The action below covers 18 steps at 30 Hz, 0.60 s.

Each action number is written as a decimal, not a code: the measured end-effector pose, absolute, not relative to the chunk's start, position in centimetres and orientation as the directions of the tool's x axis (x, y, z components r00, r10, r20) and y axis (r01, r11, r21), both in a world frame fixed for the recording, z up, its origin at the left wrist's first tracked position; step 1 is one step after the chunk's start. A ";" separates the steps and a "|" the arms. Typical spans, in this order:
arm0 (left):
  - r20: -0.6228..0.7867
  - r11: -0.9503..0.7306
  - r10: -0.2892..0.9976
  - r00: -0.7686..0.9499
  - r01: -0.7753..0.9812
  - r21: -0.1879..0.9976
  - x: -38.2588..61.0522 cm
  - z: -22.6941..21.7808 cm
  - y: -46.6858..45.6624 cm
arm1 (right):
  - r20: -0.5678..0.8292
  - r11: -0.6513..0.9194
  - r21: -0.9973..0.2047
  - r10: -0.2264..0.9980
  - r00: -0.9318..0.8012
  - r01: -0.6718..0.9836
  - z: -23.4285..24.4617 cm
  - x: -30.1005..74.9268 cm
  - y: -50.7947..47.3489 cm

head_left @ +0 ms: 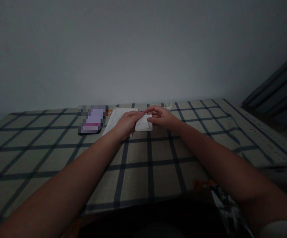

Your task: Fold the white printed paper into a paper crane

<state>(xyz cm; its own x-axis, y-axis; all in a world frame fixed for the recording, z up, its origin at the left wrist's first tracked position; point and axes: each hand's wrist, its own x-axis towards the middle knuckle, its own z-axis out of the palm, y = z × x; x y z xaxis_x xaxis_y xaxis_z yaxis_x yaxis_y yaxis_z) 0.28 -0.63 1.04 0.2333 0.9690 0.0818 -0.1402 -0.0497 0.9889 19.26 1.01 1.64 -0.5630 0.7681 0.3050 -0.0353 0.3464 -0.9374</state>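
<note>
A small folded piece of white paper [143,125] lies between my two hands above the checked tablecloth. My left hand [128,123] grips its left side, fingers together and pointing at the far edge. From the right, my right hand [162,116] has its thumb on the paper's right part and its curled fingers at the top edge, close to the left fingertips. Partly under and beyond my left hand is a flat white sheet [114,118] with lines of print.
Left of the sheet lies a phone [93,119] with a lit, blurred screen. A small pointed white paper piece [168,106] sits behind my right hand. The checked cloth [136,178] covers the table, which meets a plain wall [143,53]. Dark folded fabric [277,82] hangs at right.
</note>
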 end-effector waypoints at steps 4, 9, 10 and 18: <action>0.033 -0.012 0.964 0.265 -0.079 0.997 0.3 1.0 -0.8 | 0.314 0.383 -0.924 0.767 -0.559 0.006 1.7 19.2 0.9; 0.084 -0.061 0.977 0.194 -0.122 0.991 0.5 1.4 -0.6 | 0.279 0.384 -0.917 0.806 -0.522 0.104 1.7 19.4 1.2; 0.081 -0.044 0.973 0.216 -0.172 0.984 0.5 1.5 -0.5 | 0.271 0.371 -0.922 0.824 -0.498 0.112 1.7 19.4 1.2; -0.013 0.101 0.954 0.299 -0.282 0.954 0.1 1.9 -0.3 | 0.402 0.470 -0.858 0.866 -0.296 0.207 1.9 19.6 1.4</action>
<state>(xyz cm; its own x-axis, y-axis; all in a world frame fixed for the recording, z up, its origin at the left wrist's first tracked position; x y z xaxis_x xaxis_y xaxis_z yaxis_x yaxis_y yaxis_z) 0.09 -0.28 1.86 0.2986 0.9543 -0.0131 -0.2816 0.1013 0.9542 19.55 1.42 1.88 -0.2965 0.8662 0.4023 0.2071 0.4695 -0.8583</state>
